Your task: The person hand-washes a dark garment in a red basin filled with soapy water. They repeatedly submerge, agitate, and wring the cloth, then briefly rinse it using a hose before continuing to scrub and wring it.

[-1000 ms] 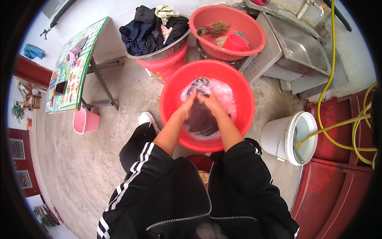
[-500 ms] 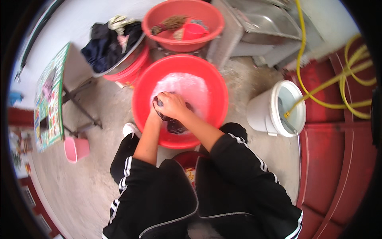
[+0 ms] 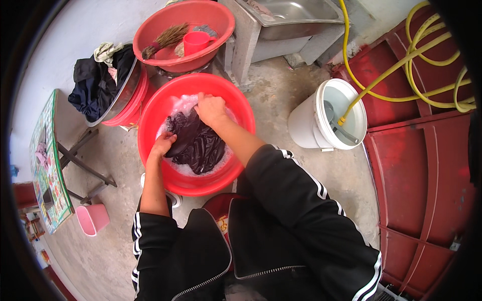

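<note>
A wet, dark purple-black garment (image 3: 197, 146) lies spread and crumpled in soapy water inside a large red basin (image 3: 245, 113). My left hand (image 3: 162, 144) is closed on the garment's left edge, with the fingertips partly out of sight. At its upper end my right hand (image 3: 211, 109) grips the cloth, fingers bent down toward the suds. White foam shows round the garment along the basin's wall.
Behind stands another red basin (image 3: 228, 34) holding a straw brush (image 3: 169, 39) and a red mug (image 3: 197, 43). Dark clothes (image 3: 103, 75) fill a metal bowl at left. A white water bucket (image 3: 306, 118) with a yellow hose (image 3: 374, 90) stands right; a pink bin (image 3: 94, 219) sits left.
The hands were together over the bunched garment; now they are apart, with the cloth spread between them. The whole view has shifted, so the basin appears farther left.
</note>
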Action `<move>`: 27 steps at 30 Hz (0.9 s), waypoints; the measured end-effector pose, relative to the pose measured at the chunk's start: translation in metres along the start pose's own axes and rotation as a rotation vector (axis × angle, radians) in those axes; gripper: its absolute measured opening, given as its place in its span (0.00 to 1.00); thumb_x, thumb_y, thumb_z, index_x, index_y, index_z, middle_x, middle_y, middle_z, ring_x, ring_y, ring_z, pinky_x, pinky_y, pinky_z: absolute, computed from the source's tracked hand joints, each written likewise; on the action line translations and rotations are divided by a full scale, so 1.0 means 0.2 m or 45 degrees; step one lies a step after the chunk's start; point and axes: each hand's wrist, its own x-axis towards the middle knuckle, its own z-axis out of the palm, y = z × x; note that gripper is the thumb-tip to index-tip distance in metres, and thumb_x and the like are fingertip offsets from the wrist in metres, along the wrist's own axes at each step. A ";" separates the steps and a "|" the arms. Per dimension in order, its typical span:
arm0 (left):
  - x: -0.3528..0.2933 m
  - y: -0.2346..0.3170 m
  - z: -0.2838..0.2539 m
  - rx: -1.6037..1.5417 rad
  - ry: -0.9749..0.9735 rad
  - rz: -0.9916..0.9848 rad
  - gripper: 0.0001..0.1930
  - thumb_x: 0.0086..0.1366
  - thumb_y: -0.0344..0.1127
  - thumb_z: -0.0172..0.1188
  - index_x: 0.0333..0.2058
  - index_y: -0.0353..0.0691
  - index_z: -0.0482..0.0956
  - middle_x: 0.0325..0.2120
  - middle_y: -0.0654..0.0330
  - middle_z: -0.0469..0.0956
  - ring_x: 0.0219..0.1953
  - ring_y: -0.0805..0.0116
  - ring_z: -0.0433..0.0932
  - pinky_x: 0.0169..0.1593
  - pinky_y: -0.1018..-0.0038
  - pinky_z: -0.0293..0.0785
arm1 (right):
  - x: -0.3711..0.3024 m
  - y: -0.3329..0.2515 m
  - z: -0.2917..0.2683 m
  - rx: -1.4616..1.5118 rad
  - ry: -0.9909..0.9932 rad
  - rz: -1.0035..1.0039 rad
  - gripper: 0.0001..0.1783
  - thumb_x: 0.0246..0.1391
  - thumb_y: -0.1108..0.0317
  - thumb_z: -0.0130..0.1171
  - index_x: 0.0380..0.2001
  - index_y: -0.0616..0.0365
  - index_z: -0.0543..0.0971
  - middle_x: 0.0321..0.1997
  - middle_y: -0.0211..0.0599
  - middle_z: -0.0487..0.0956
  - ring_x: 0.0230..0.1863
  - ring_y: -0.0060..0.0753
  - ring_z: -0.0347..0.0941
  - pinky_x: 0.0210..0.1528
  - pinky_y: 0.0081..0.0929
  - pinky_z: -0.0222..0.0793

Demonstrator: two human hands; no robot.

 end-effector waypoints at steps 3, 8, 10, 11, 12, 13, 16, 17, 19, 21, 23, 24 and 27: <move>0.00 -0.03 0.04 0.303 0.264 0.110 0.34 0.57 0.50 0.61 0.57 0.35 0.63 0.51 0.46 0.69 0.53 0.59 0.69 0.55 0.68 0.65 | 0.03 0.01 0.07 -0.070 0.256 -0.072 0.22 0.50 0.51 0.57 0.40 0.57 0.71 0.40 0.42 0.76 0.41 0.41 0.75 0.38 0.40 0.72; -0.21 0.29 0.21 -1.058 0.054 -0.247 0.36 0.60 0.63 0.51 0.58 0.40 0.64 0.55 0.52 0.68 0.56 0.56 0.67 0.58 0.61 0.63 | -0.07 -0.07 0.24 0.510 -0.048 0.267 0.44 0.44 0.59 0.64 0.62 0.53 0.54 0.55 0.50 0.63 0.58 0.50 0.63 0.55 0.42 0.64; -0.23 0.39 0.19 -1.360 -0.225 -0.302 0.35 0.60 0.66 0.45 0.55 0.44 0.68 0.51 0.54 0.72 0.54 0.56 0.69 0.56 0.58 0.65 | -0.03 -0.11 0.42 0.845 -0.168 0.161 0.40 0.44 0.67 0.62 0.61 0.58 0.57 0.60 0.53 0.62 0.60 0.52 0.61 0.59 0.39 0.60; -0.21 0.36 0.18 -1.510 -0.278 -0.280 0.34 0.61 0.67 0.43 0.53 0.46 0.70 0.50 0.57 0.73 0.54 0.57 0.69 0.55 0.57 0.66 | -0.07 -0.19 0.40 1.182 -0.292 0.057 0.34 0.45 0.70 0.60 0.57 0.61 0.64 0.56 0.55 0.69 0.59 0.49 0.64 0.58 0.36 0.62; -0.14 0.25 0.17 -1.554 -0.244 -0.220 0.32 0.61 0.66 0.43 0.50 0.46 0.72 0.47 0.55 0.75 0.49 0.56 0.74 0.54 0.56 0.68 | -0.10 -0.24 0.37 1.333 -0.508 -0.011 0.27 0.45 0.70 0.59 0.51 0.64 0.71 0.48 0.53 0.75 0.53 0.46 0.70 0.54 0.33 0.65; -0.11 0.20 0.17 -1.661 -0.281 -0.228 0.29 0.62 0.63 0.46 0.48 0.45 0.74 0.44 0.54 0.76 0.44 0.54 0.77 0.52 0.57 0.71 | -0.16 -0.29 0.36 1.178 -0.192 -0.102 0.22 0.44 0.70 0.60 0.45 0.66 0.74 0.43 0.51 0.78 0.45 0.44 0.74 0.48 0.33 0.68; -0.02 0.01 0.19 -1.913 -0.285 0.008 0.22 0.61 0.56 0.52 0.43 0.43 0.76 0.39 0.54 0.78 0.40 0.57 0.78 0.46 0.59 0.74 | -0.35 -0.45 0.15 1.131 0.006 -0.298 0.19 0.43 0.63 0.61 0.39 0.62 0.76 0.38 0.50 0.77 0.39 0.46 0.76 0.42 0.37 0.70; 0.02 -0.07 0.19 -2.032 -0.486 0.133 0.20 0.61 0.53 0.53 0.42 0.43 0.77 0.37 0.54 0.79 0.39 0.57 0.78 0.45 0.59 0.75 | -0.42 -0.50 0.10 1.076 0.166 -0.379 0.19 0.43 0.61 0.62 0.38 0.59 0.77 0.35 0.48 0.76 0.37 0.49 0.76 0.41 0.39 0.70; 0.00 0.01 0.24 -2.076 -0.546 0.033 0.19 0.61 0.52 0.53 0.41 0.43 0.77 0.35 0.55 0.79 0.37 0.59 0.79 0.43 0.60 0.76 | -0.51 -0.52 0.00 1.040 0.219 -0.531 0.16 0.42 0.57 0.63 0.31 0.56 0.76 0.37 0.45 0.75 0.36 0.50 0.75 0.38 0.43 0.70; -0.06 0.10 0.28 -2.070 -0.514 -0.025 0.19 0.62 0.52 0.52 0.40 0.43 0.78 0.35 0.55 0.79 0.37 0.59 0.79 0.43 0.60 0.76 | -0.53 -0.51 -0.05 0.826 0.232 -0.581 0.13 0.45 0.56 0.58 0.27 0.55 0.76 0.33 0.41 0.75 0.34 0.49 0.75 0.37 0.43 0.71; -0.16 0.18 0.31 -2.026 -0.361 -0.041 0.19 0.63 0.52 0.49 0.40 0.43 0.78 0.36 0.55 0.79 0.38 0.57 0.78 0.45 0.59 0.75 | -0.47 -0.48 -0.02 0.630 0.373 -0.616 0.13 0.48 0.56 0.54 0.25 0.54 0.76 0.31 0.39 0.75 0.32 0.49 0.75 0.35 0.42 0.71; -0.20 0.21 0.32 -2.004 -0.286 -0.055 0.20 0.64 0.53 0.47 0.39 0.44 0.78 0.36 0.54 0.80 0.39 0.56 0.78 0.46 0.59 0.74 | -0.43 -0.43 -0.02 0.595 0.487 -0.641 0.13 0.49 0.56 0.52 0.24 0.54 0.76 0.29 0.40 0.76 0.31 0.49 0.75 0.34 0.42 0.72; -0.32 0.44 0.32 -1.829 -0.141 -0.494 0.14 0.63 0.41 0.46 0.36 0.40 0.78 0.33 0.56 0.80 0.35 0.61 0.80 0.44 0.61 0.76 | -0.23 -0.21 0.07 0.587 0.557 -0.441 0.15 0.52 0.57 0.48 0.23 0.55 0.77 0.26 0.43 0.77 0.28 0.48 0.75 0.32 0.42 0.72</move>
